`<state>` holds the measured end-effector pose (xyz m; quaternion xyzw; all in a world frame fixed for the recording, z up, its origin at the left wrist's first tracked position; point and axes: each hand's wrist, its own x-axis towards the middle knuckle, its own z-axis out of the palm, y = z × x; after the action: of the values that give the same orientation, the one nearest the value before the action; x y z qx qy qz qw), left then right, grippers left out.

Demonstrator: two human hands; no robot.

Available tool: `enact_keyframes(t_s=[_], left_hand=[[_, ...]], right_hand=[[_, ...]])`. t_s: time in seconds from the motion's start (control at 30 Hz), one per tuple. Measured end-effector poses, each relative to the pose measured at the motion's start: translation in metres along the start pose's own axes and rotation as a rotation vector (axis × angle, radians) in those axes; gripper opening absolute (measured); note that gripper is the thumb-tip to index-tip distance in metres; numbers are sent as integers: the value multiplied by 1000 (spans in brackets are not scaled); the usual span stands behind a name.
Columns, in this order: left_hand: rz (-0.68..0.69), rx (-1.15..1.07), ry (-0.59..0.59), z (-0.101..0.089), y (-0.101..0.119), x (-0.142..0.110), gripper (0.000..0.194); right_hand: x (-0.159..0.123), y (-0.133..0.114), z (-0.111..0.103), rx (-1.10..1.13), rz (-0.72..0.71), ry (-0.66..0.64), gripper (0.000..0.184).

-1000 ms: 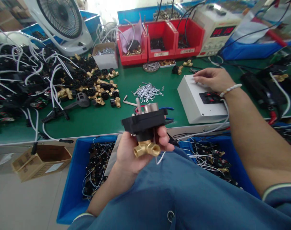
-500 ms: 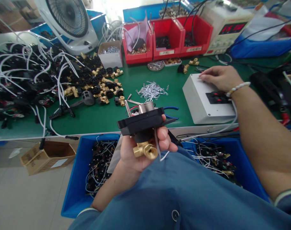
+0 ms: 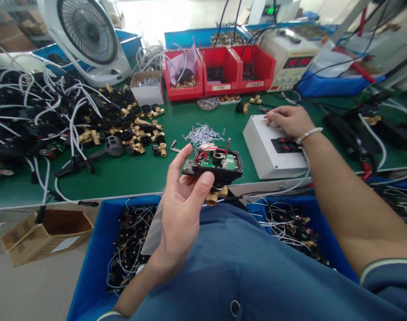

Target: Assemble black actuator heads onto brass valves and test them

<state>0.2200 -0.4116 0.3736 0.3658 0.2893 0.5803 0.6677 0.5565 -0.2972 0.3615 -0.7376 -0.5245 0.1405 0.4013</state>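
Note:
My left hand [image 3: 181,209] grips an electric ball valve by its black actuator housing [image 3: 220,174], thumb at the near side. The housing is open on top, showing a green circuit board [image 3: 228,161] and red wires. A brass valve body [image 3: 217,196] hangs below. On the white control box [image 3: 262,149], my right hand [image 3: 290,122] rests with its fingertips pinched at the far left corner; what they grip is too small to make out. Black and red terminals [image 3: 286,145] sit on the box near the wrist. Metal clips [image 3: 203,135] lie in a pile beyond the valve.
Brass valve bodies [image 3: 136,147] and white-cabled actuators [image 3: 29,111] crowd the left of the green bench [image 3: 133,178]. Red bins [image 3: 220,84], a fan [image 3: 89,40] and a power supply [image 3: 290,62] stand behind. Blue crates [image 3: 86,263] of parts are below the bench edge.
My left hand has turned the valve, so the housing's open top and circuit board now face me. My right hand stays at the box, its fingertips now pinched. The whole view has shifted.

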Motion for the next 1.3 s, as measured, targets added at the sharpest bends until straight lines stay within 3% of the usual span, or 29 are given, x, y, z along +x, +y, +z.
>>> enact_keyframes(t_s=[0.17,0.53,0.77,0.87,1.3], left_hand=[[48,66,2,-2,2,-3,55],[27,81,13,-2,4,-3,53],[-237,-93,-39,-7,-1,8,48],[-283,-121,-32,-7,-4,10,48],[-231,-51,-43,-7,-5,7,55]], right_hand=[[1,2,-1,12,-14,-15,14],[7,12,-3,-11,-41,-33,21],[4,7,-2,3,-19,-18,15],[3,3,-2,13,-6,-19,15],[-4,-4,0,11,1,4,16]])
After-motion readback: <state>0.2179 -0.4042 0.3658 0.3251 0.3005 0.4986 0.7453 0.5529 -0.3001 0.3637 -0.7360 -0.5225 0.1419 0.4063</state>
